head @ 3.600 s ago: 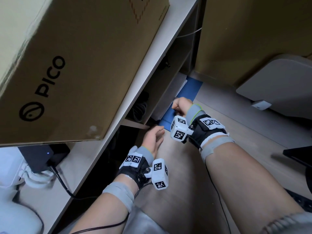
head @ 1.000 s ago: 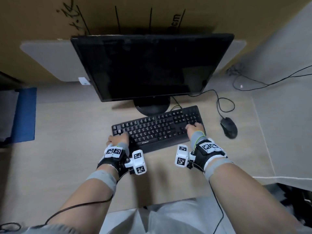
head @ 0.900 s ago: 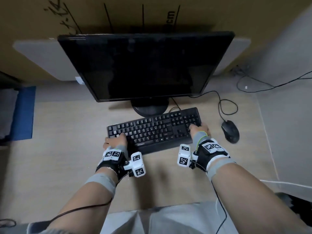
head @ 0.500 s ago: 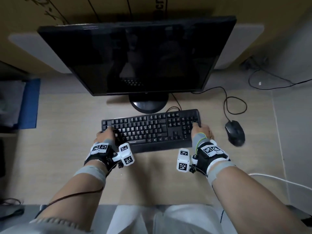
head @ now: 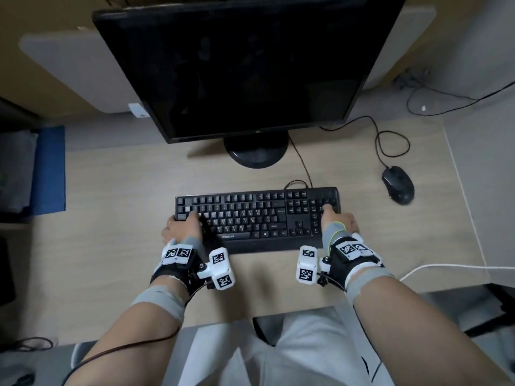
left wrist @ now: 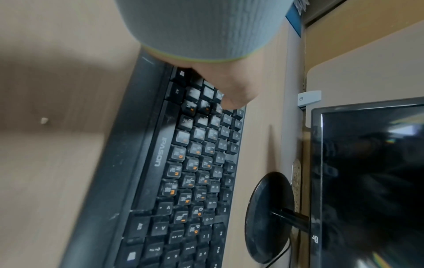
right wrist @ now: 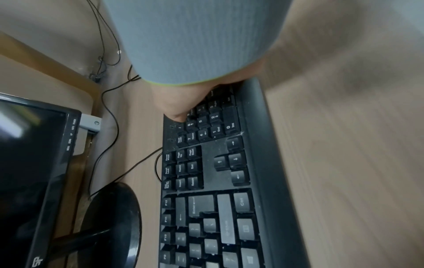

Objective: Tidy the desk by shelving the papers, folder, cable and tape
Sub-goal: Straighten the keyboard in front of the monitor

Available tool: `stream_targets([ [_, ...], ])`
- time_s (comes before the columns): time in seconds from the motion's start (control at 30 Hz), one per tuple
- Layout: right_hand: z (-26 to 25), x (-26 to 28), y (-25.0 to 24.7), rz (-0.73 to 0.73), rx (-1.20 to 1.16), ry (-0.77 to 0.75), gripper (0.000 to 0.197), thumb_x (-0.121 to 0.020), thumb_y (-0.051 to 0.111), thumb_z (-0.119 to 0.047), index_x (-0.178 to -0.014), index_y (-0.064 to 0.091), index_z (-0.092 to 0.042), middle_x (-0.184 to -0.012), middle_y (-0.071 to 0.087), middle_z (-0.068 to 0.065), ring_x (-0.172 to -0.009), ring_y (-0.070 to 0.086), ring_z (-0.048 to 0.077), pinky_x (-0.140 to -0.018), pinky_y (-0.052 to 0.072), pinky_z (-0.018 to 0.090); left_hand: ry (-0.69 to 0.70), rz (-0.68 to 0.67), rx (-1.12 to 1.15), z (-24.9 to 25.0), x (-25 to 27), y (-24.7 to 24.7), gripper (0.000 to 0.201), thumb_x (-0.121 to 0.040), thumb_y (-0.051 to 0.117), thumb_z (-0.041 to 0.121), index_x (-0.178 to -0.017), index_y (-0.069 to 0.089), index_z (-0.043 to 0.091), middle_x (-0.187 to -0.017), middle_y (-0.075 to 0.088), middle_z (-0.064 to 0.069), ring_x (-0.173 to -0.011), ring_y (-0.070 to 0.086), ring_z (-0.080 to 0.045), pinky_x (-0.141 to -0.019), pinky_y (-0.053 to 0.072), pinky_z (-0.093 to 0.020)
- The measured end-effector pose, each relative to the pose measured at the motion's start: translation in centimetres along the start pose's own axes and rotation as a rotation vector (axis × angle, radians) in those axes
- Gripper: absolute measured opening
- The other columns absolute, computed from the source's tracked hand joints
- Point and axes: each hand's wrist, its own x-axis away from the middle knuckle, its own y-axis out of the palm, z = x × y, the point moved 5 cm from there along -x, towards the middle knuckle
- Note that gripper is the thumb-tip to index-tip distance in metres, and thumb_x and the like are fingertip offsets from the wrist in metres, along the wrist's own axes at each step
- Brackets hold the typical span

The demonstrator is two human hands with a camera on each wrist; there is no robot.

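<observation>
A blue folder [head: 50, 168] with grey papers [head: 16, 171] on it lies in the shelf opening at the left edge; its corner [left wrist: 294, 20] shows in the left wrist view. No tape shows. My left hand [head: 181, 227] grips the left end of the black keyboard [head: 256, 215], thumb [left wrist: 229, 94] on the keys. My right hand [head: 338, 220] grips the right end, thumb [right wrist: 176, 108] on the number pad of the keyboard [right wrist: 218, 181]. The other fingers of both hands are hidden at the keyboard's ends.
A black monitor [head: 245, 65] on a round stand [head: 255, 153] is just behind the keyboard. A wired black mouse [head: 398, 185] lies at the right with its looped cord [head: 390, 140]. A white cable [head: 446, 267] crosses the desk's right front edge.
I turned from the shelf to the desk. My left hand slid to the keyboard's left end, and the keyboard, held at both ends, turned from slanted to nearly square with the desk edge.
</observation>
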Motion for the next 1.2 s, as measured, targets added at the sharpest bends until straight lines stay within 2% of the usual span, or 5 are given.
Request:
stream_targets([
  [0.5,-1.1,-2.6,-1.4,-0.132,0.047,-0.083,0.095,-0.054,0.050,-0.069,-0.129,0.050,-0.011,-0.137,0.051,0.013,-0.125,0.047,0.037,-0.105,0.038,0.051,-0.120,0.112,0.091,0.1,5.1,0.7,0.074,-0.084,0.054,0.036,-0.150,0.030,0.011,-0.154,0.031,-0.017,-0.140,0.033,-0.037,-0.114,0.025,-0.045],
  [0.77,-5.9,-8.8,-12.6,0.080,0.037,-0.297,0.075,-0.070,0.075,-0.035,-0.137,0.042,-0.027,-0.147,0.034,0.006,-0.136,0.027,0.032,-0.113,0.021,0.045,0.435,0.049,-0.122,12.2,15.1,8.8,0.063,-0.076,0.066,0.037,-0.136,0.054,0.021,-0.138,0.056,-0.009,-0.124,0.055,-0.030,-0.102,0.045,-0.038],
  [0.87,-5.2,-12.3,-14.4,0.033,0.123,-0.296,0.082,-0.075,0.074,-0.031,-0.146,0.032,-0.033,-0.156,0.022,0.002,-0.142,0.018,0.032,-0.115,0.014,0.048,0.726,-0.088,-0.534,14.1,18.9,14.9,0.091,-0.067,0.079,0.043,-0.147,0.038,0.030,-0.156,0.032,-0.003,-0.142,0.032,-0.026,-0.117,0.028,-0.043],
  [1.0,-3.6,-16.0,-14.1,0.008,0.158,-0.292,0.087,-0.075,0.074,-0.025,-0.148,0.028,-0.031,-0.158,0.024,0.001,-0.145,0.020,0.029,-0.117,0.017,0.043,0.622,-0.259,-0.704,13.3,20.3,19.5,0.109,-0.059,0.084,0.050,-0.150,0.026,0.036,-0.159,0.018,-0.005,-0.147,0.014,-0.029,-0.117,0.019,-0.052],
  [1.2,-3.6,-17.6,-14.0,0.062,0.194,-0.245,0.058,-0.074,0.072,-0.024,-0.126,0.050,-0.012,-0.138,0.047,0.012,-0.131,0.041,0.033,-0.106,0.034,0.038,0.605,-0.210,-0.661,13.1,20.1,19.8,0.085,-0.062,0.085,0.034,-0.135,0.041,0.038,-0.144,0.035,-0.006,-0.136,0.032,-0.029,-0.112,0.028,-0.047],
])
